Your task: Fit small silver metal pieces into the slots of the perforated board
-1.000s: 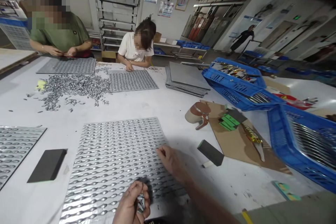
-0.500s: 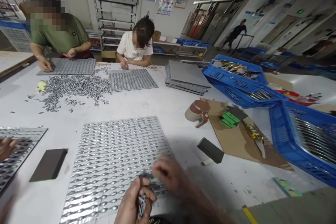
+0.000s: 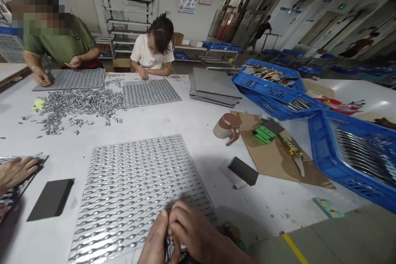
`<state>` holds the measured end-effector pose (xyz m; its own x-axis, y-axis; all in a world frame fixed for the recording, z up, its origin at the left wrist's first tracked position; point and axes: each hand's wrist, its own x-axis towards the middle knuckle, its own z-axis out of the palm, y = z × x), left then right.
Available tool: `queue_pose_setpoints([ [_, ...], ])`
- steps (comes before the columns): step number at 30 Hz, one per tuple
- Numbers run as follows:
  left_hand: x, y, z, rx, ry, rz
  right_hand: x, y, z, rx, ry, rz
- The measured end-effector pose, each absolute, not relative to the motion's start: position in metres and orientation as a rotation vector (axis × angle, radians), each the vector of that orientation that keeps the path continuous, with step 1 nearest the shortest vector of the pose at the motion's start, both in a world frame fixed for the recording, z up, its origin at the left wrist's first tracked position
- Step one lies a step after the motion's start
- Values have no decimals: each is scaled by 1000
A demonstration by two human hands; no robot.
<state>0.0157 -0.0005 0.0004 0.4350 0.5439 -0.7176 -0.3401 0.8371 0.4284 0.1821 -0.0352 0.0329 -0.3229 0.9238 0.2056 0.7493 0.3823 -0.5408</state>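
Observation:
Over the near edge of a board (image 3: 148, 154) covered in rows of small grey spindle-shaped pieces, my two hands meet. My left hand (image 3: 157, 239) is curled around several small shiny metal pieces (image 3: 168, 245), partly hidden by the fingers. Pressed against its fingertips is my right hand (image 3: 192, 229), its thumb and fingers pinched together; what lies in that pinch is hidden. The board lies flat on the white table, tilted slightly in view.
Left lies a dark sanding block (image 3: 49, 200), beside a co-worker's hand (image 3: 18, 171) on another board. Right are a second dark block (image 3: 243, 171), a brown mug (image 3: 227, 126), cardboard (image 3: 256, 156) and blue crates (image 3: 315, 148). Loose grey pieces (image 3: 83, 103) lie across the table, near two seated people.
My right hand has come down and left from above the board to meet my left hand's fingers. The co-worker's hand at left reaches further into view. The whole view has shifted slightly.

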Motion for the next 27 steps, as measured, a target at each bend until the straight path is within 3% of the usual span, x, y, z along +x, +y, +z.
queue_pose_setpoints([
  [5, 27, 9, 16, 576, 820, 582, 184, -35, 32, -1531, -1696, 572],
  [13, 30, 4, 9, 384, 817, 542, 181, -53, 7, -1453, -1735, 348],
  [20, 33, 7, 1, 259, 924, 528, 246, -5, -12, -1804, -1488, 581],
  [27, 27, 9, -8, 163, 923, 510, 278, 34, -15, -1916, -1652, 711],
])
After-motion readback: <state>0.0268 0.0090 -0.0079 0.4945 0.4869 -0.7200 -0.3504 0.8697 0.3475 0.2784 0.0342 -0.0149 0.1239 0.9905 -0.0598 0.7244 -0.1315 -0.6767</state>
